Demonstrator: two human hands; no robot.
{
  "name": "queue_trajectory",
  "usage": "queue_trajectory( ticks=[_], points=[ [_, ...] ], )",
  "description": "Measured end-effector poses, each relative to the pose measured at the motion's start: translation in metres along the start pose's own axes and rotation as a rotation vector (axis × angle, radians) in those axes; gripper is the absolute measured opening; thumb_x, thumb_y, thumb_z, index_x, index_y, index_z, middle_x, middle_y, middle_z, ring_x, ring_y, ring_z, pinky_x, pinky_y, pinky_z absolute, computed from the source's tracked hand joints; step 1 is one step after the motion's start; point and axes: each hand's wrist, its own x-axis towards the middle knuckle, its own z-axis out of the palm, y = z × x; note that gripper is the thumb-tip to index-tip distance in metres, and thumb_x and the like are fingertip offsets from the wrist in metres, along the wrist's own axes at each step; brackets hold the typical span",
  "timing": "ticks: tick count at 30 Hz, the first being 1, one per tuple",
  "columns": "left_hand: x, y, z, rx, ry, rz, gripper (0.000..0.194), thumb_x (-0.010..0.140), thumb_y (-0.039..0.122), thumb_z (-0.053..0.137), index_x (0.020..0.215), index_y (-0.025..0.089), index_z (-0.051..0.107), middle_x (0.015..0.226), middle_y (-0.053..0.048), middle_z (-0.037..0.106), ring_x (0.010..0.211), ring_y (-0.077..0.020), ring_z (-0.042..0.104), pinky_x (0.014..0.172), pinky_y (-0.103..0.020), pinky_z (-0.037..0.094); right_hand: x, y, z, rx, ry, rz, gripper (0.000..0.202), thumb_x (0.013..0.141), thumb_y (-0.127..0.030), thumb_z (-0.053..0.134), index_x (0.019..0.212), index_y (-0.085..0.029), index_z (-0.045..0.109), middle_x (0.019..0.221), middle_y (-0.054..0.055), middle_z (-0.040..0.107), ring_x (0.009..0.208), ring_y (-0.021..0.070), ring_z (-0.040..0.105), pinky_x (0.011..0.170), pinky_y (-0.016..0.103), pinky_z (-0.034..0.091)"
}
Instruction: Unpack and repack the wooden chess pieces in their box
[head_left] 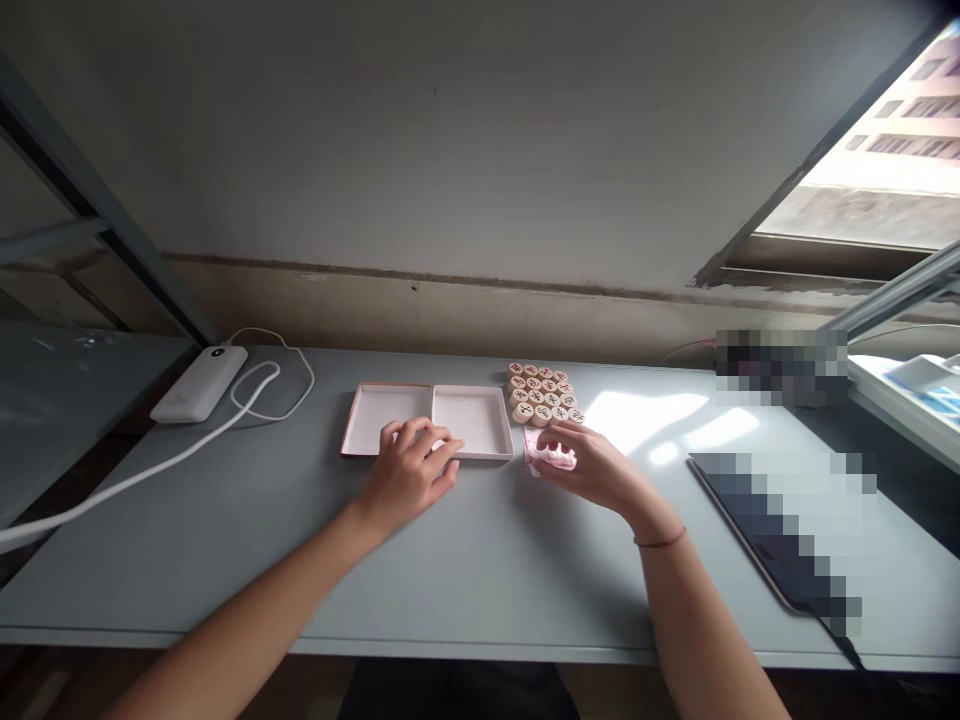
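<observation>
An opened shallow box, pale inside with a reddish outer edge, lies as two square halves side by side on the desk. My left hand is over the front edge of these halves, fingers apart and loosely bent, holding nothing. Just right of the box, my right hand has its fingers curled round a small pink-and-white packet, which rests on or close to the desk; the fingers partly cover it. Behind the packet stand round Chinese chess pieces in stacked rows, with red and black characters on top.
A white power bank with a thick white cable sits at the left of the grey desk. To the right lies a dark flat tablet-like device, partly pixelated. A wall runs behind; metal frame posts stand at both sides.
</observation>
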Motion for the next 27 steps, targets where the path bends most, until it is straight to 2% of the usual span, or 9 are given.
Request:
queue_trajectory(
  ticks=[2,4,7,10,14,18,20,23,27],
  points=[
    [0.000,-0.004,0.004,0.029,-0.034,0.005,0.015,0.088,0.024,0.055,0.100,0.022,0.065,0.094,-0.003,0.070,0.100,-0.0227,0.054,0.083,-0.039,0.031,-0.002,0.008,0.001,-0.044,-0.050,0.035,0.011,0.078,-0.031,0.059,0.075,-0.021,0.056,0.082,0.004,0.059,0.073,0.0155,0.052,0.064,0.025,0.043],
    [-0.002,-0.007,0.007,0.048,-0.080,0.014,0.015,0.089,0.017,0.053,0.095,0.022,0.065,0.089,-0.003,0.070,0.101,-0.0228,0.054,0.084,-0.041,0.029,-0.002,0.010,0.006,-0.083,-0.077,0.084,0.011,0.076,-0.030,0.058,0.073,-0.020,0.053,0.082,0.004,0.059,0.073,0.0157,0.053,0.064,0.026,0.042],
    [-0.004,-0.008,0.005,0.043,-0.168,0.033,0.028,0.085,0.003,0.046,0.091,0.023,0.065,0.083,-0.002,0.070,0.098,-0.0208,0.054,0.086,-0.042,0.027,-0.001,0.008,0.014,-0.127,-0.120,0.170,0.013,0.078,-0.026,0.051,0.066,-0.021,0.047,0.073,0.002,0.057,0.063,0.0140,0.050,0.057,0.025,0.038],
    [-0.007,-0.005,-0.002,-0.024,-0.233,0.037,0.026,0.086,0.005,0.047,0.092,0.023,0.065,0.083,-0.001,0.070,0.096,-0.0204,0.055,0.087,-0.043,0.027,-0.001,0.003,0.016,-0.175,-0.134,0.181,0.020,0.078,-0.021,0.046,0.059,-0.021,0.040,0.062,0.000,0.052,0.054,0.0124,0.043,0.051,0.025,0.032],
    [-0.013,0.003,-0.013,-0.130,-0.270,0.061,0.020,0.090,0.015,0.049,0.091,0.023,0.066,0.079,-0.001,0.069,0.092,-0.0195,0.055,0.090,-0.043,0.026,-0.002,-0.012,0.007,-0.047,0.024,0.117,0.017,0.080,-0.022,0.047,0.063,-0.021,0.044,0.065,0.000,0.053,0.057,0.0129,0.046,0.053,0.025,0.036],
    [-0.009,0.003,-0.025,-0.201,-0.280,0.092,0.022,0.091,0.038,0.052,0.098,0.023,0.066,0.093,-0.005,0.069,0.095,-0.0211,0.055,0.088,-0.041,0.029,0.002,-0.042,0.006,0.056,0.235,-0.071,0.009,0.082,-0.017,0.048,0.076,-0.020,0.053,0.088,0.007,0.059,0.081,0.0175,0.054,0.070,0.029,0.045],
    [0.000,-0.003,-0.027,-0.196,-0.255,0.030,0.029,0.092,0.042,0.048,0.105,0.022,0.066,0.103,-0.007,0.067,0.100,-0.0220,0.055,0.087,-0.039,0.032,0.006,-0.057,0.015,0.024,0.201,-0.171,0.009,0.080,-0.013,0.050,0.080,-0.019,0.056,0.097,0.009,0.059,0.089,0.0193,0.054,0.077,0.032,0.046],
    [0.017,-0.015,-0.022,-0.126,-0.259,-0.108,0.026,0.095,0.028,0.042,0.104,0.023,0.066,0.102,-0.005,0.067,0.100,-0.0210,0.054,0.084,-0.036,0.036,0.013,-0.069,0.034,-0.028,0.029,-0.234,0.011,0.080,-0.010,0.051,0.080,-0.018,0.059,0.092,0.009,0.060,0.086,0.0197,0.054,0.075,0.032,0.048],
    [0.028,-0.024,-0.003,-0.004,-0.333,-0.209,0.025,0.092,0.020,0.044,0.100,0.022,0.067,0.108,-0.005,0.066,0.102,-0.0235,0.053,0.081,-0.037,0.038,0.017,-0.068,0.050,-0.032,-0.060,-0.246,0.012,0.086,-0.022,0.056,0.076,-0.017,0.061,0.084,0.007,0.063,0.085,0.0196,0.057,0.077,0.033,0.048]
  ],
)
